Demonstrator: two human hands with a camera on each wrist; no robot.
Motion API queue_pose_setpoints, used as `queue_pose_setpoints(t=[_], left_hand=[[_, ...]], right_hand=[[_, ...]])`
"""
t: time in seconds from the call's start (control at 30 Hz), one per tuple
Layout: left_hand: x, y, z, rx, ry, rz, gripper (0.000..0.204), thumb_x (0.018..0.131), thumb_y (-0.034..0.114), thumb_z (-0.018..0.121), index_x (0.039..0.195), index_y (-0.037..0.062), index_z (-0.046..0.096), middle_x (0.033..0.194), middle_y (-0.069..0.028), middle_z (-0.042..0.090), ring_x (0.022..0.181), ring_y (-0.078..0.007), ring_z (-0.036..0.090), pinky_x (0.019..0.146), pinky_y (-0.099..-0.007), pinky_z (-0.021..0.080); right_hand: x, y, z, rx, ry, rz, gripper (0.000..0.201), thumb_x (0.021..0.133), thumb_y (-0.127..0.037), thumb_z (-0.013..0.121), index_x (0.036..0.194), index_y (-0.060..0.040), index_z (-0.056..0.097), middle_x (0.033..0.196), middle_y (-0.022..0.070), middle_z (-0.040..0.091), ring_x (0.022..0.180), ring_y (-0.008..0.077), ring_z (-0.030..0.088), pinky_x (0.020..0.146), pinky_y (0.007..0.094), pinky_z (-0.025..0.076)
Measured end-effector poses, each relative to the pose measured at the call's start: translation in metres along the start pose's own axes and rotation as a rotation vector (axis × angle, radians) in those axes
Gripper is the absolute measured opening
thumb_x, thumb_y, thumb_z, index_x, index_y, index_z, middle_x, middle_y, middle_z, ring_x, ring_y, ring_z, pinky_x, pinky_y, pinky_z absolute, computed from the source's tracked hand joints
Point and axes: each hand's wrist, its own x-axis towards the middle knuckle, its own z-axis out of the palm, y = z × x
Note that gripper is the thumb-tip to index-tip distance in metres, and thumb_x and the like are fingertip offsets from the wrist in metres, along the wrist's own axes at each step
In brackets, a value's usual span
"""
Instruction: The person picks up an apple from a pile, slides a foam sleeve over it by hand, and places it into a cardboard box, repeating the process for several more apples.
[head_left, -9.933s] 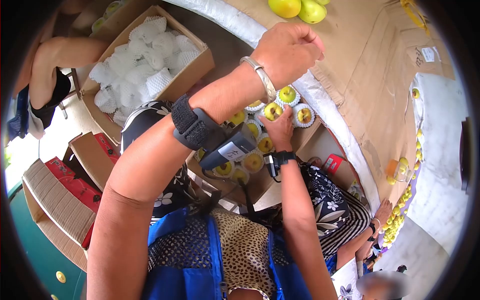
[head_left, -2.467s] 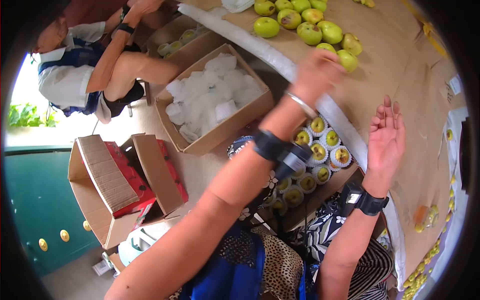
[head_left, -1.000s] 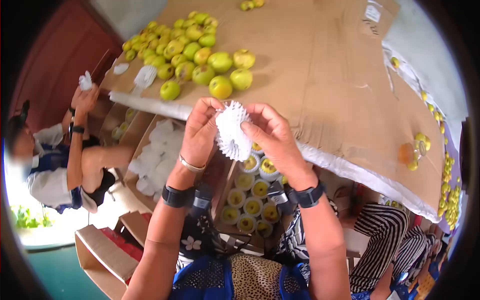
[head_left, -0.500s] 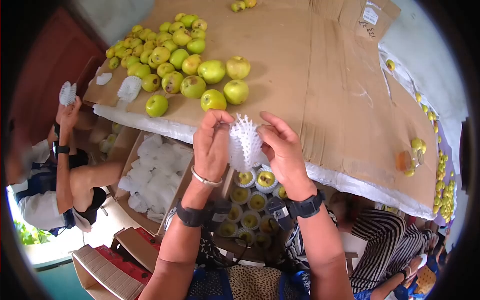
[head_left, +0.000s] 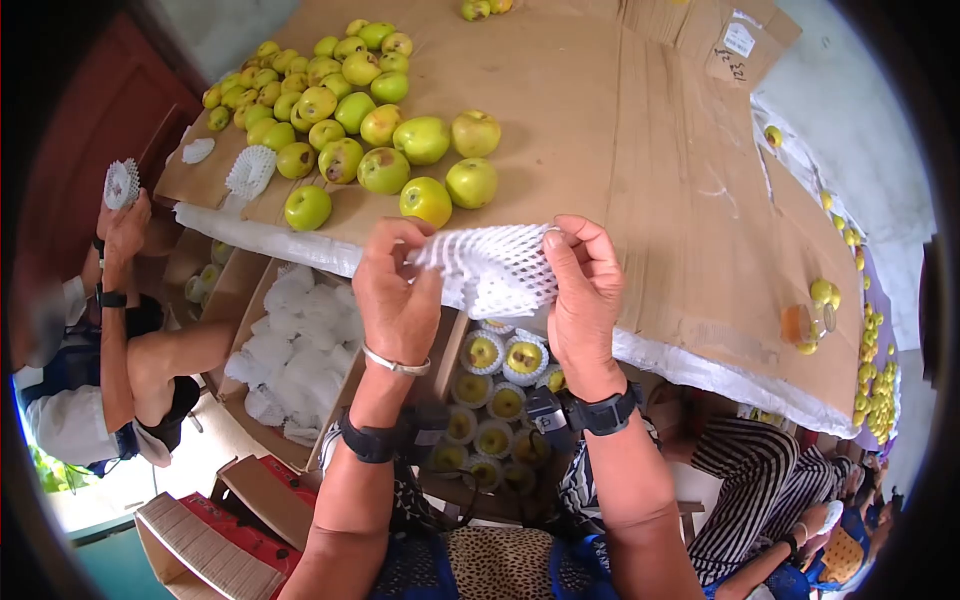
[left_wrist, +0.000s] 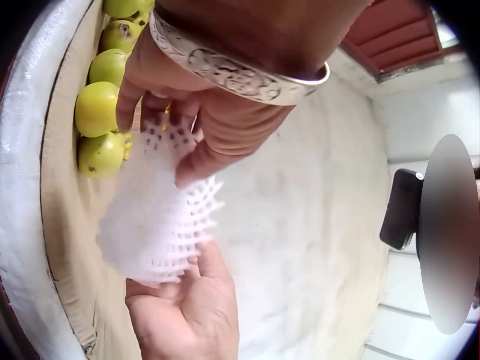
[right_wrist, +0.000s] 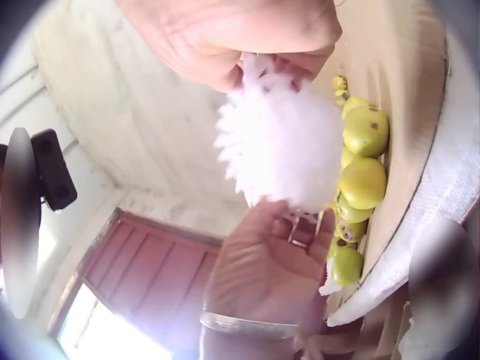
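A white foam fruit net (head_left: 500,265) is stretched sideways between my two hands, above the table's front edge. My left hand (head_left: 398,300) pinches one end, thumb against fingers, as the left wrist view shows. At the other end my right hand (head_left: 583,290) pinches the mesh between thumb and fingers. No fruit shows inside the net (left_wrist: 157,217). Beyond my hands a green-yellow apple (head_left: 426,202) and several others lie on the cardboard-covered table (head_left: 690,270). Below my wrists, a carton holds apples (head_left: 523,358) seated in white foam nets.
A carton (head_left: 345,395) full of loose foam nets stands left of the packed apples. Two nets, one a flattened sleeve (head_left: 251,172), lie at the table's left. A jar (head_left: 805,323) stands at right. Another person (head_left: 122,235) sits at left; opened red cartons (head_left: 215,535) lie below.
Earlier my right hand touched the boxed apples, then my left hand passed over the table edge. A second ago both hands held the bunched net; now they have pulled it wider.
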Motion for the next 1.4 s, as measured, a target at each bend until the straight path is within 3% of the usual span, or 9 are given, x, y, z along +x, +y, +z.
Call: queue_pose_setpoints(t=[0.13,0.27,0.3,0.73,0.83,1.03,1.13,1.27,1.4], left_hand=[[-0.002,-0.004,0.003,0.115,-0.116,-0.169,0.016,0.08,-0.007,0.051,0.088,0.0046,0.044,0.084,-0.0011,0.054,0.072,-0.0044,0.049,0.065,-0.018,0.04],[0.002,0.0,0.015,-0.353,-0.002,-0.326,0.014,0.081,-0.005,0.053,0.088,0.0042,0.045,0.08,0.0004,0.054,0.068,-0.0034,0.048,0.06,-0.0172,0.039],[0.003,-0.002,0.018,-0.3,0.045,-0.312,0.013,0.08,-0.004,0.056,0.084,0.0039,0.046,0.074,0.0024,0.049,0.058,-0.0038,0.039,0.049,-0.0184,0.034],[-0.005,-0.003,0.022,0.645,-0.056,0.064,0.025,0.066,-0.005,0.059,0.087,0.0019,0.049,0.071,-0.0102,0.055,0.056,-0.0208,0.052,0.053,-0.0304,0.042],[-0.004,-0.004,0.02,0.322,-0.098,-0.095,0.025,0.065,-0.005,0.058,0.088,0.0019,0.05,0.075,-0.0139,0.058,0.062,-0.0277,0.057,0.055,-0.0345,0.044],[-0.007,0.004,0.023,0.611,-0.266,-0.125,0.033,0.066,-0.005,0.057,0.098,0.0014,0.052,0.086,-0.011,0.06,0.074,-0.0225,0.058,0.065,-0.0298,0.046],[-0.009,0.008,0.026,0.507,-0.105,0.003,0.03,0.067,-0.003,0.058,0.097,0.0006,0.052,0.098,-0.0178,0.057,0.083,-0.0358,0.056,0.074,-0.0381,0.045],[-0.006,0.025,0.024,0.487,-0.072,0.426,0.036,0.068,0.002,0.064,0.102,0.0007,0.051,0.101,-0.0178,0.055,0.091,-0.0356,0.053,0.077,-0.0396,0.044],[-0.018,0.02,0.031,0.437,-0.333,0.172,0.033,0.07,0.009,0.068,0.097,0.0006,0.052,0.094,-0.0167,0.057,0.088,-0.0341,0.054,0.074,-0.0372,0.044]], right_hand=[[-0.001,-0.002,-0.001,0.074,0.016,0.099,0.021,0.085,-0.01,0.057,0.105,-0.0025,0.053,0.08,-0.0038,0.051,0.075,0.0028,0.047,0.067,0.0192,0.04],[-0.003,-0.002,-0.005,0.071,-0.073,0.161,0.031,0.089,-0.017,0.053,0.116,-0.0031,0.046,0.085,-0.0016,0.054,0.079,0.0049,0.049,0.073,0.0213,0.04],[-0.004,-0.002,-0.005,0.018,-0.137,0.124,0.034,0.089,-0.018,0.052,0.119,-0.0033,0.044,0.087,-0.0008,0.056,0.081,0.0057,0.05,0.075,0.0219,0.04],[-0.009,-0.017,0.0,-0.044,-0.179,0.076,0.033,0.087,-0.006,0.052,0.119,-0.001,0.042,0.091,0.0029,0.057,0.084,0.0061,0.051,0.077,0.0218,0.042],[-0.008,-0.004,-0.004,-0.011,-0.19,0.162,0.028,0.087,-0.006,0.053,0.114,-0.0012,0.046,0.085,-0.0004,0.057,0.078,0.0022,0.049,0.07,0.018,0.041],[-0.007,-0.002,-0.002,-0.084,-0.144,0.095,0.02,0.087,-0.004,0.053,0.106,-0.0013,0.053,0.077,-0.0039,0.054,0.069,0.0014,0.047,0.062,0.0168,0.039],[-0.004,0.001,-0.01,-0.223,-0.07,0.013,0.018,0.086,-0.004,0.054,0.104,-0.0008,0.053,0.077,-0.0032,0.054,0.068,0.0011,0.046,0.06,0.0167,0.039],[0.004,-0.006,-0.009,-0.401,-0.058,-0.093,0.017,0.086,-0.003,0.054,0.103,-0.0007,0.053,0.078,-0.0025,0.055,0.068,0.0013,0.046,0.06,0.0167,0.039],[-0.006,-0.006,-0.006,-0.313,-0.105,-0.06,0.016,0.086,-0.004,0.054,0.102,-0.0009,0.054,0.078,-0.0031,0.054,0.069,0.002,0.046,0.063,0.0167,0.039]])
